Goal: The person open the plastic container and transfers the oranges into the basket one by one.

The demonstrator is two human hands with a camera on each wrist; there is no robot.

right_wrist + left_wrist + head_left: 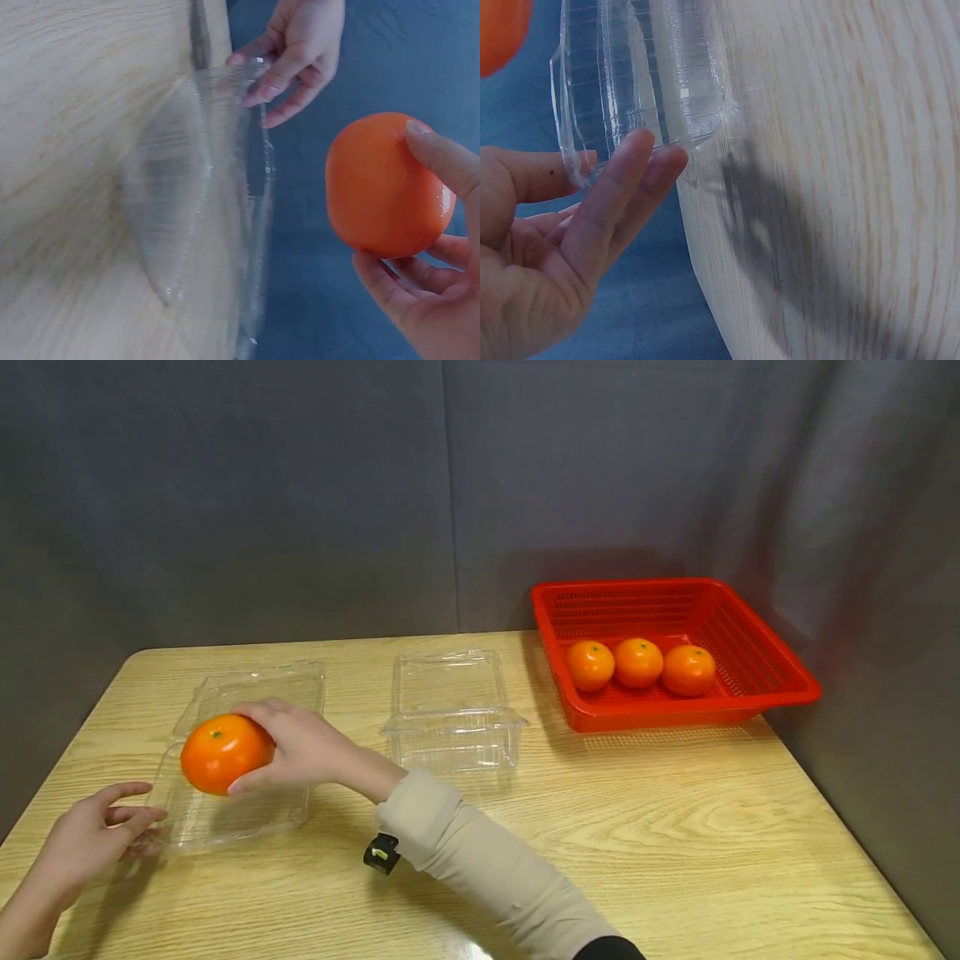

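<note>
My right hand (303, 747) grips an orange (225, 753) between thumb and fingers, above the left clear plastic clamshell box (247, 827). In the right wrist view, the orange (386, 184) is apart from the box (172, 202). The left hand (93, 835) is at the box's near left corner. Seen from the left wrist, the thumb and fingers of that hand (562, 232) pinch the rim of the box (641, 67). The box's lid (262, 689) lies folded back, away from me.
A second clear clamshell box (457, 747) stands mid-table with its lid raised at the back. At the right, a red plastic basket (765, 700) holds three oranges (637, 662). Under everything is a wooden table (675, 835), with a grey curtain (337, 502) behind it.
</note>
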